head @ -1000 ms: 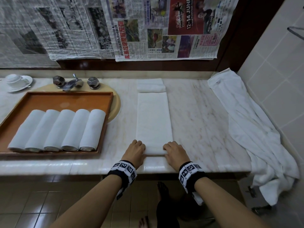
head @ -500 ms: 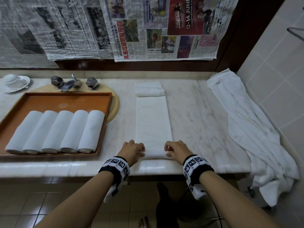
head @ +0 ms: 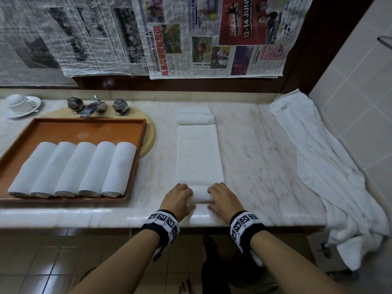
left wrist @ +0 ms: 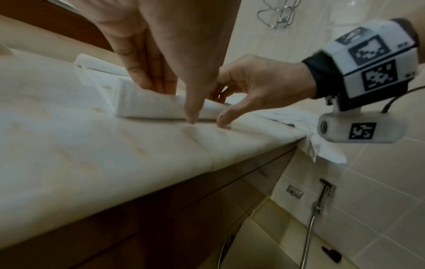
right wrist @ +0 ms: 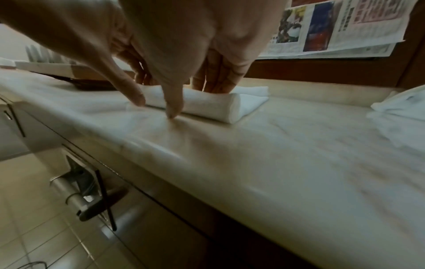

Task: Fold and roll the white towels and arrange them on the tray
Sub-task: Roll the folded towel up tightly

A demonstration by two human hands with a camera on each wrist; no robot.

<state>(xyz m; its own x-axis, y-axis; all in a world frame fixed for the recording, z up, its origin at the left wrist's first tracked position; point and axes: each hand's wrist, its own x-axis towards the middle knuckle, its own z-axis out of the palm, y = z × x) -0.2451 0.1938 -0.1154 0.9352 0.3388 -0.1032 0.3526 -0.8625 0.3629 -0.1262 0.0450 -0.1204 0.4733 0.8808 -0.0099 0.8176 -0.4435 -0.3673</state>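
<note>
A long folded white towel (head: 199,153) lies lengthwise on the marble counter (head: 258,158). Its near end is turned up into a short roll (head: 200,195) (left wrist: 149,107) (right wrist: 214,107). My left hand (head: 186,197) (left wrist: 174,105) grips the roll's left part, fingers on top and thumb at its near side. The right part is held the same way by my right hand (head: 214,197) (right wrist: 193,102). At the left a wooden tray (head: 137,132) holds several rolled white towels (head: 74,168) side by side.
Two small folded towels (head: 194,115) lie stacked at the far end of the long towel. A big loose white towel (head: 331,166) drapes over the counter's right end. The tray lies over the basin, with a faucet (head: 91,106) and a cup on a saucer (head: 19,102) behind it.
Both hands have turned the towel's near end over. The roll is thicker and sits slightly farther from the counter edge. The tray has not moved.
</note>
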